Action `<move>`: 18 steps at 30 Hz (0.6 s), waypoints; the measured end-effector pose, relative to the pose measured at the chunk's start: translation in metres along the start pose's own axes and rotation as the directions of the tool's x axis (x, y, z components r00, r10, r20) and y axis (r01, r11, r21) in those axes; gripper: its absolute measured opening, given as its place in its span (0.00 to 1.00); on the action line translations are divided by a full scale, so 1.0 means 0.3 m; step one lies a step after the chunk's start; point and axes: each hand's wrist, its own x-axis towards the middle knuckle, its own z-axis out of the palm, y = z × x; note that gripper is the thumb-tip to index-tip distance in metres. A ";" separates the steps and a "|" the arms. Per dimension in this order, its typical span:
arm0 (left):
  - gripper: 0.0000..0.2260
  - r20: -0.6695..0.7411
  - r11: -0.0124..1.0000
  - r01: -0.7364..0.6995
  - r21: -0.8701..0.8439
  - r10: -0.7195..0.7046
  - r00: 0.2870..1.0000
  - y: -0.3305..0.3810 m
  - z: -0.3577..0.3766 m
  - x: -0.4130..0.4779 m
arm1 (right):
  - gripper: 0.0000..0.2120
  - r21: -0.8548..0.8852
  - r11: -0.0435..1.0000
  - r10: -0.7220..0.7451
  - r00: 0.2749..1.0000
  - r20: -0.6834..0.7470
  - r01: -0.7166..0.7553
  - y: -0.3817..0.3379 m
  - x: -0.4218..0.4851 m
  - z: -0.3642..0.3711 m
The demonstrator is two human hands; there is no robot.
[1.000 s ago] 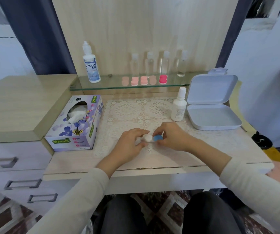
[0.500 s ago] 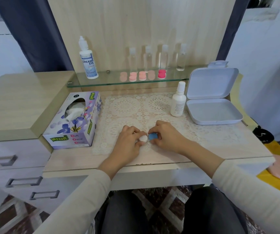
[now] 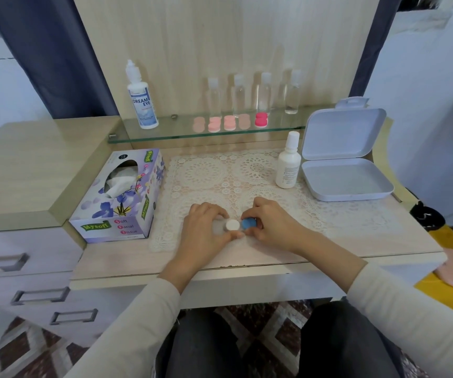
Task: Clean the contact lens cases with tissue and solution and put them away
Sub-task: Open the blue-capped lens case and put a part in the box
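Note:
A contact lens case (image 3: 240, 224) with one white cap and one blue cap lies on the lace mat (image 3: 220, 178) near the table's front. My left hand (image 3: 206, 230) pinches the white-cap side. My right hand (image 3: 271, 225) curls its fingers round the blue cap. A tissue box (image 3: 121, 197) stands to the left with a tissue sticking out. A small white solution bottle (image 3: 288, 165) stands at the mat's far right. Beside it sits an open white storage box (image 3: 345, 181), empty inside.
A glass shelf (image 3: 187, 135) at the back carries a Dream Eye solution bottle (image 3: 142, 99), several clear bottles (image 3: 252, 94) and several pink lens cases (image 3: 229, 122). Drawers (image 3: 21, 268) lie to the left, and the table's front edge is just below my wrists.
My view dipped, so everything sits higher in frame. Both hands stayed on the lens case, lowering it to the mat; the right fingers now wrap further round the blue cap.

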 end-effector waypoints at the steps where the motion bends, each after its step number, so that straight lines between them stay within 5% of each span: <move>1: 0.17 0.022 0.998 -0.027 -0.050 0.028 0.999 0.003 -0.005 -0.007 | 0.08 0.001 1.000 -0.001 1.000 0.000 0.001 0.000 0.001 -0.001; 5: 0.17 0.089 0.989 -0.105 -0.109 0.114 0.989 0.005 -0.009 -0.035 | 0.07 0.013 1.000 -0.004 1.000 -0.006 0.004 0.000 0.001 -0.001; 11: 0.18 0.046 0.993 -0.097 0.069 0.094 0.994 -0.013 0.005 -0.009 | 0.08 0.005 1.000 -0.005 1.000 -0.004 0.005 -0.001 -0.001 -0.001; 18: 0.17 0.139 0.991 -0.108 -0.079 0.118 0.983 -0.037 -0.011 -0.017 | 0.08 -0.001 1.000 -0.013 1.000 0.000 0.013 -0.003 -0.005 -0.007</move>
